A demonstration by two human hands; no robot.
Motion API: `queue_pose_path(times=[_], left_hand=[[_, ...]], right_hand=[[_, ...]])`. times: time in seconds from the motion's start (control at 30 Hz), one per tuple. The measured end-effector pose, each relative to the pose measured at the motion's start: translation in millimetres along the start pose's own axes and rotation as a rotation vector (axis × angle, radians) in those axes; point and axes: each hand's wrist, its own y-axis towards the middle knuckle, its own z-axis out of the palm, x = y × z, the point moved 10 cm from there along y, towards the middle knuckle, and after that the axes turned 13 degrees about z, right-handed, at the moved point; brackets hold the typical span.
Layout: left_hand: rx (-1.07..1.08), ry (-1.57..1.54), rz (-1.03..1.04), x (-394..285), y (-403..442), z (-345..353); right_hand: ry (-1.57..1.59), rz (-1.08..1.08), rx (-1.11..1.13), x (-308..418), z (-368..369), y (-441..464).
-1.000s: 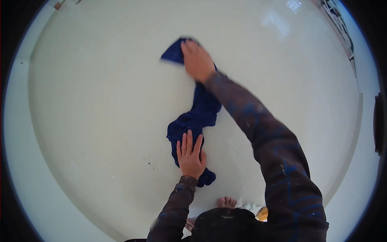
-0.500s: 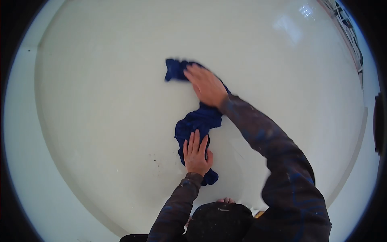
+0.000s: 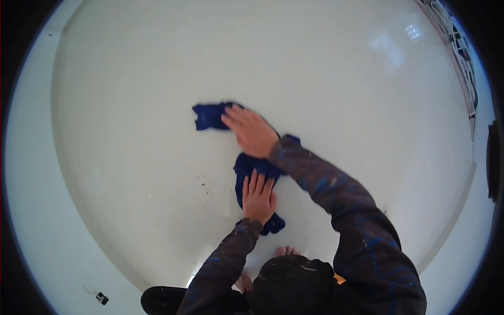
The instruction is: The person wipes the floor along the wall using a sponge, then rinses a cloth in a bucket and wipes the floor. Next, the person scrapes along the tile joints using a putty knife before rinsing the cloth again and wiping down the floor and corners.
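A dark blue cloth (image 3: pixel 210 116), rumpled and bent, lies on the pale smooth floor in front of me. My right hand (image 3: pixel 250 131) reaches across its far part, palm down with the fingers stretched out to the left. Nearer to my body, my left hand (image 3: pixel 259 198) rests flat on the cloth's near part, fingers pointing away from me. Both hands press from above and neither grasps the fabric. The right forearm hides some of the cloth's right side. A short blue end shows beside my left wrist.
The pale floor (image 3: pixel 131 105) spreads around the cloth, with dark specks to the left of my left hand. Cables and framework (image 3: pixel 457 47) line the upper right edge. A small black object (image 3: pixel 101 298) lies at the lower left. Bare toes (image 3: pixel 287 251) show near me.
My right hand has slid leftward and nearer to my body, and the cloth's far end has shifted the same way. My left hand stays flat on the cloth. The camera view has shifted.
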Motion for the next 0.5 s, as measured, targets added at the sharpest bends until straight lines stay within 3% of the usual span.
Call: queue_pose_path(times=[0.07, 0.13, 0.23, 0.33, 0.37, 0.4, 0.43, 0.5], left_hand=[[0.073, -0.004, 0.007, 6.8, -4.4, 7.2], [0.229, -0.029, 0.173, -7.4, -22.1, 33.4], [0.176, 0.148, 0.122, -30.3, -38.4, 7.7], [0.338, 0.13, -0.079, -19.6, -17.2, 25.0], [0.396, 0.128, -0.137, -13.3, -0.8, 31.0], [0.225, 0.152, -0.044, -20.5, -73.5, 39.1], [0.195, 0.119, -0.055, -23.0, -101.9, 42.4], [0.118, -0.005, -0.207, -7.3, -101.0, 39.2]], right_hand=[[0.095, -0.005, 0.041, -6.4, -9.6, -18.1], [0.032, 0.123, 0.036, -23.4, -19.4, -42.5], [-0.051, 0.416, -0.118, -74.1, -48.4, -83.2], [-0.165, 0.662, -0.186, -172.3, -64.8, -46.4], [-0.171, 0.675, -0.206, -203.3, -68.4, -9.7], [-0.239, 0.642, -0.377, -160.5, -70.8, -46.7], [-0.275, 0.598, -0.416, -148.7, -60.5, -35.7], [-0.28, 0.423, -0.406, -138.1, -43.9, 19.3]])
